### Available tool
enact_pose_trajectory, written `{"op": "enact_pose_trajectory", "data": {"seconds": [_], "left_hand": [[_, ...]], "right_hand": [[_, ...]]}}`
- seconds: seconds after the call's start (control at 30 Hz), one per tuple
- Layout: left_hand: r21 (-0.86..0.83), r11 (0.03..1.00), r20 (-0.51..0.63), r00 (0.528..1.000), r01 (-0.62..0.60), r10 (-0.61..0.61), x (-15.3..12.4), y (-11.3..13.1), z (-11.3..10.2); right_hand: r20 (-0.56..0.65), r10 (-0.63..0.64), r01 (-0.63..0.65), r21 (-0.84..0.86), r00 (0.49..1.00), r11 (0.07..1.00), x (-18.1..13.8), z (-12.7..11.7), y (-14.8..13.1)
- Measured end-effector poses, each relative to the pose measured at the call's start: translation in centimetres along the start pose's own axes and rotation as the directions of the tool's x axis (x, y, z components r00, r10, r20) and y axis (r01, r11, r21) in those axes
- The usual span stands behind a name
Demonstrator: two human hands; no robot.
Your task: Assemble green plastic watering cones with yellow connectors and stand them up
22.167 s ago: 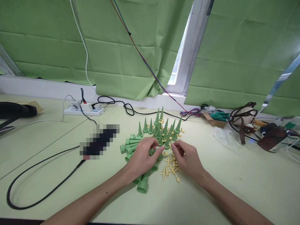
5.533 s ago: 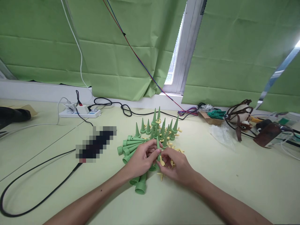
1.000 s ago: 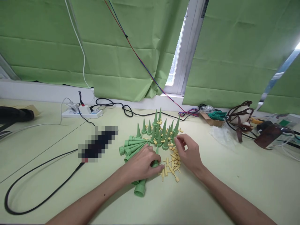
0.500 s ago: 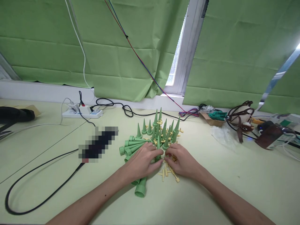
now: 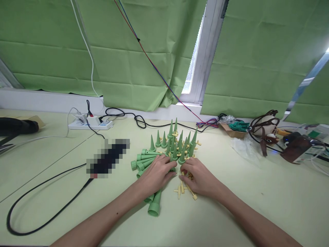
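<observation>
Two kinds of part sit on the pale green table (image 5: pixel 231 212). At the left, a bundle of lying green cones (image 5: pixel 144 161) points its tips to the right, with the open collars toward the left and the near edge. The left hand (image 5: pixel 156 175) rests over this bundle, its fingers curled shut around one green cone (image 5: pixel 173 168). Only a small part of that cone shows at the fingertips, so its tilt cannot be read. Just beyond, on the far side, a cluster of upright green cones (image 5: pixel 177 145) stands on its wide ends.

The right hand (image 5: pixel 199 176) lies just right of the left hand, the fingertips of the two nearly touching. Its fingers bend down into the scattered cream pins (image 5: pixel 187 192); whether a pin is pinched between them cannot be told.

Handling, as judged:
- **Cones:** they appear light, stiff and smooth, of moulded plastic. The taper would let a grip slide toward the tip, so the wide collar offers the surest hold.
- **Pins:** they appear tiny, light and easily scattered, and are best taken between thumb and forefinger across the shaft.
</observation>
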State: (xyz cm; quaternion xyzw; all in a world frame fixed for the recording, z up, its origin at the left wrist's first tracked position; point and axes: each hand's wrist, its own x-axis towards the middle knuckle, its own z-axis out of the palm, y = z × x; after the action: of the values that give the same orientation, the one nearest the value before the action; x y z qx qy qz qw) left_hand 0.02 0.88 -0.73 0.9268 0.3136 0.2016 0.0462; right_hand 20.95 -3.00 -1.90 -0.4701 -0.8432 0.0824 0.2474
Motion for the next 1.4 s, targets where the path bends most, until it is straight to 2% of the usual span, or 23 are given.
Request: {"op": "enact_pose_trajectory", "data": {"seconds": [0.73,0.9,1.0,1.2,1.3,1.4], "left_hand": [[-0.031,0.998,0.02,0.998,0.053,-0.053,0.0,-0.2,0.2],[-0.057,0.998,-0.023,1.0,-0.007,0.006,0.0,0.0,0.0],[-0.097,0.995,-0.041,0.999,-0.003,-0.001,0.0,0.3,-0.5],[-0.204,0.977,-0.129,0.991,-0.054,0.028,-0.1,0.7,-1.0],[-0.204,0.974,-0.205,0.977,-0.1,0.058,-0.1,0.8,-1.0],[-0.163,0.978,-0.2,0.975,-0.128,0.094,-0.1,0.9,-1.1]], "right_hand": [[-0.04,0.088,-0.084,0.099,0.995,0.992,-0.1,0.2,-0.4],[-0.114,0.078,-0.065,0.119,0.99,0.991,-0.1,0.1,-0.4],[-0.182,0.074,-0.047,0.147,0.981,0.988,0.0,0.1,-0.3],[-0.32,0.022,0.047,0.207,0.947,0.977,0.1,0.1,-0.2],[-0.365,0.05,0.041,0.237,0.93,0.971,0.2,0.0,-0.2],[-0.408,0.09,0.028,0.274,0.909,0.961,0.1,0.0,-0.4]]}}
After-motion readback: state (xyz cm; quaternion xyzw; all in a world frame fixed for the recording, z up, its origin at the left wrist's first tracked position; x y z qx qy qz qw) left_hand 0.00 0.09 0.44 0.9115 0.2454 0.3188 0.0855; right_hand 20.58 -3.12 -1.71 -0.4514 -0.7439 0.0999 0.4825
